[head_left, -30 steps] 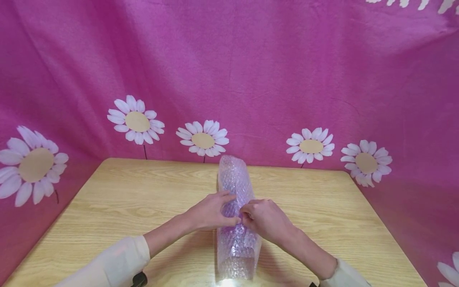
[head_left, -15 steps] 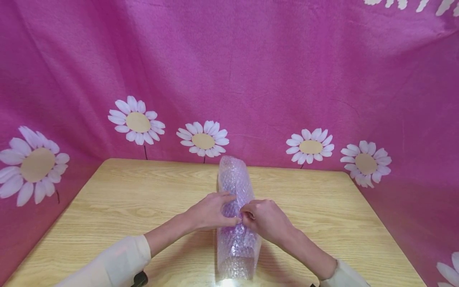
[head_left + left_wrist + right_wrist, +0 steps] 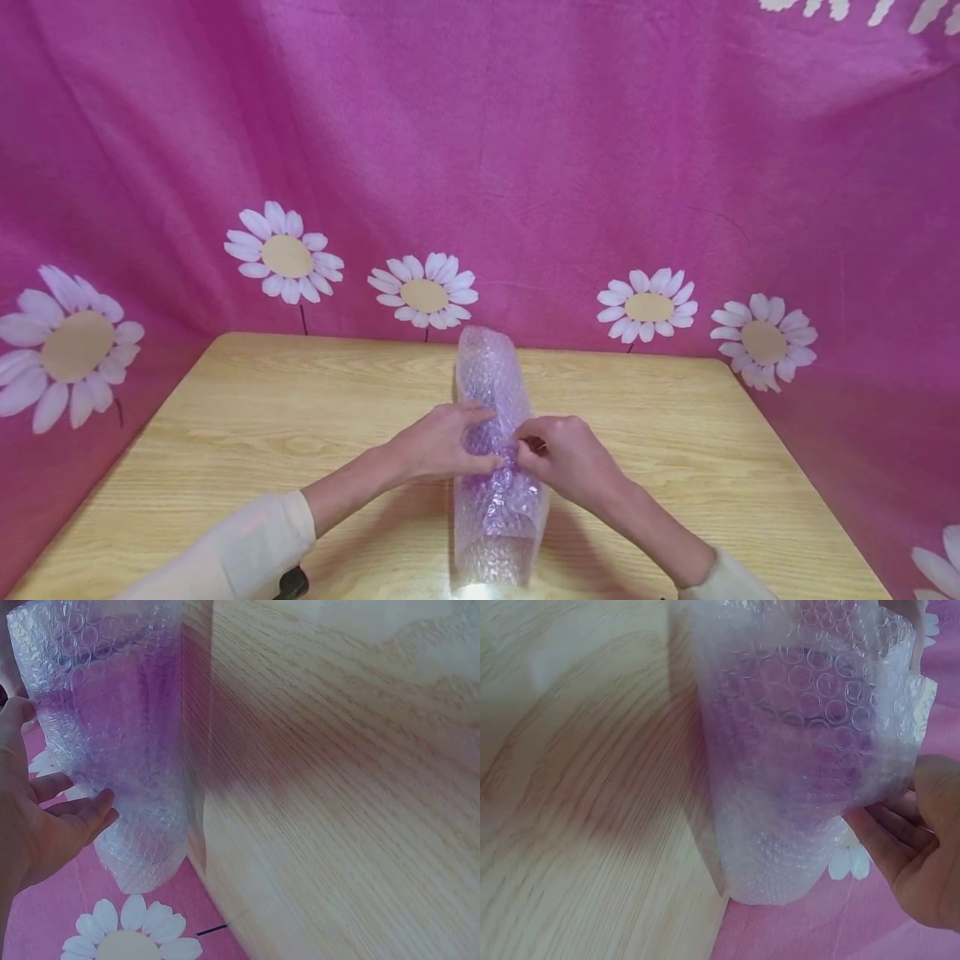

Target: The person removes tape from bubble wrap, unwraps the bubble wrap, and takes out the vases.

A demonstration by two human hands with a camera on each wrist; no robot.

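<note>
A long roll of bubble wrap [image 3: 487, 367] lies lengthwise on the table, pointing away from me. Something purple shows through the layers of the wrap [image 3: 124, 705]; its kind cannot be made out. My left hand [image 3: 438, 442] rests on top of the roll from the left, thumb and fingers spread apart. From the right, my right hand [image 3: 567, 458] pinches the loose edge of the wrap between thumb and fingers. In the right wrist view, that edge of bubble wrap [image 3: 900, 750] stands a little off the roll beside the fingers [image 3: 881, 840].
The wooden table [image 3: 300, 383] extends to both sides of the roll. A pink cloth [image 3: 525, 167] printed with white daisies hangs behind and at the sides. The far end of the roll reaches the table's back edge.
My right hand has shifted slightly to the right, drawing the wrap's edge with it. The left hand keeps its place on the roll.
</note>
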